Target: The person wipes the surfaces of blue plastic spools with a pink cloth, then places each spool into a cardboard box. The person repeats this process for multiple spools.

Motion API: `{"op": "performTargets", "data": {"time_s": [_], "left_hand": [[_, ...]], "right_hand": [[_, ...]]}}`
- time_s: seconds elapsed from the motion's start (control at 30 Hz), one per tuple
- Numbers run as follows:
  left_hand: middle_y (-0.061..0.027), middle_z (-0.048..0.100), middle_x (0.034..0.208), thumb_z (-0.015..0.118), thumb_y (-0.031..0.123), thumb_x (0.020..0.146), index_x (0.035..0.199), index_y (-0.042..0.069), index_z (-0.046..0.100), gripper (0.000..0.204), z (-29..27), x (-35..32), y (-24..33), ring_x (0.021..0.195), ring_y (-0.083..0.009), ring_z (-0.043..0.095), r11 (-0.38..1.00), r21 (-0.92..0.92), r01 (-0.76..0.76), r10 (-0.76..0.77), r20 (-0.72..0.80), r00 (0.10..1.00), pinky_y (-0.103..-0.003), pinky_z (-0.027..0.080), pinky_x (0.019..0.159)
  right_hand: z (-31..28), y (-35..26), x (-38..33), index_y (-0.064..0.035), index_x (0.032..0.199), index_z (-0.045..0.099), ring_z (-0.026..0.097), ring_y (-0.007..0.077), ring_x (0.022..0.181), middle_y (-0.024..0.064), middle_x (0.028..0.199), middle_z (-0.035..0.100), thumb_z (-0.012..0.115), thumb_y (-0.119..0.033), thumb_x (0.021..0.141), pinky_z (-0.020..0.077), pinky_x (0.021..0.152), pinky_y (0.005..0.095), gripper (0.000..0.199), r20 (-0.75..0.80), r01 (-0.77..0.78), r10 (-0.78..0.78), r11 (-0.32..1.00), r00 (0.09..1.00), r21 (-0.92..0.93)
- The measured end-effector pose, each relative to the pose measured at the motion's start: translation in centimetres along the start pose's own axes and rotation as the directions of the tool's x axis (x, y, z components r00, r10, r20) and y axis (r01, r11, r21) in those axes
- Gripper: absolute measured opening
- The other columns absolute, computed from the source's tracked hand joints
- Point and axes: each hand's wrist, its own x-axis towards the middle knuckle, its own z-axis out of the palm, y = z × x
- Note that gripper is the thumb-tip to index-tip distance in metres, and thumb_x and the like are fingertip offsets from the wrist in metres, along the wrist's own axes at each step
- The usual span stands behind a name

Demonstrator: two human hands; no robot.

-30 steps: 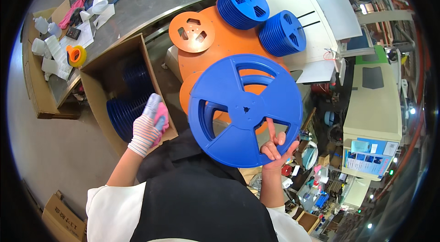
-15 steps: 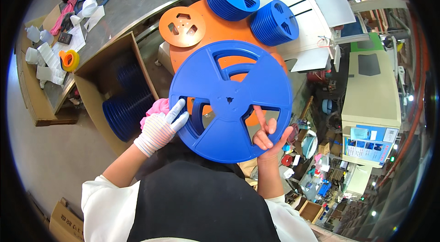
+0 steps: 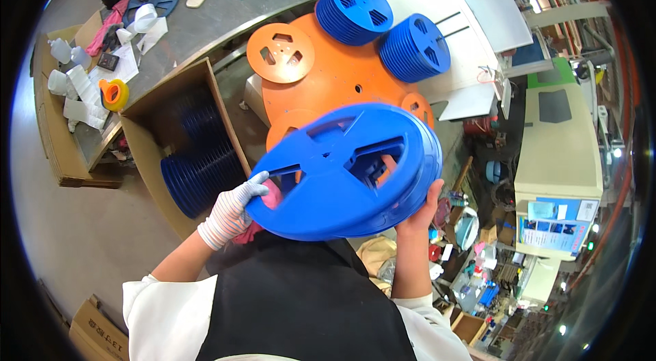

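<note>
Head view: the blue reel (image 3: 330, 161) sits tilted at the near side of the orange table (image 3: 328, 81), gloved left hand (image 3: 234, 214) pinching its left rim, bare right hand (image 3: 417, 216) clasping its right edge. It looks light, stiff, perhaps slippery; rim and window edges should hold best.

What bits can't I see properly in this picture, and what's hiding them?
In the head view:
Bare right hand: some fingers are behind the blue plastic reel.
Pink cloth: partly behind that reel and the striped-gloved left hand.
Dark blue reels in the open brown cardboard box: shadow hides how many.
Second brown cardboard box, lower left: cut off by the bottom edge.
</note>
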Motion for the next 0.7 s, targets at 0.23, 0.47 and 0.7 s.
{"op": "performTargets", "data": {"time_s": [0.23, 0.47, 0.7], "left_hand": [[-0.0157, 0.067, 0.113, 0.071, 0.02, 0.09, 0.11, 0.007, 0.062, 0.026, -1.8, -2.7, 2.1, 0.112, -0.0294, 0.062, 0.998, 0.053, -0.04, 0.037, 0.048, 0.998, -0.046, 0.048, 0.101], [-0.0175, 0.066, 0.115, 0.071, 0.019, 0.089, 0.11, 0.006, 0.061, 0.027, -4.0, -3.8, 1.2, 0.115, -0.0311, 0.061, 0.974, -0.205, 0.094, -0.093, 0.013, 0.996, -0.048, 0.048, 0.102], [-0.0146, 0.065, 0.116, 0.072, 0.022, 0.089, 0.11, 0.008, 0.06, 0.029, -5.2, -4.7, 0.6, 0.115, -0.0285, 0.061, 0.96, -0.265, 0.093, -0.094, 0.008, 0.996, -0.046, 0.047, 0.102]], "right_hand": [[-1.3, 0.6, -0.4, -0.0086, 0.108, 0.064, 0.069, 0.0268, 0.08, 0.0282, 0.157, 0.02, 0.056, -0.059, 0.091, 0.05, 0.054, 0.0304, 0.054, 0.149, 0.046, -0.027, 0.991, 0.988, -0.127], [-2.1, 1.0, -1.1, -0.0068, 0.108, 0.063, 0.068, 0.0246, 0.077, 0.0302, 0.158, 0.01, 0.056, -0.056, 0.093, 0.0512, 0.054, 0.0298, 0.052, 0.06, -0.027, 0.032, 0.996, 0.998, -0.09], [-1.5, 2.1, -0.6, -0.0073, 0.111, 0.062, 0.065, 0.0226, 0.08, 0.027, 0.159, 0.012, 0.056, -0.056, 0.093, 0.0524, 0.057, 0.0295, 0.052, 0.066, -0.096, 0.102, 0.992, 0.993, -0.085]]}}
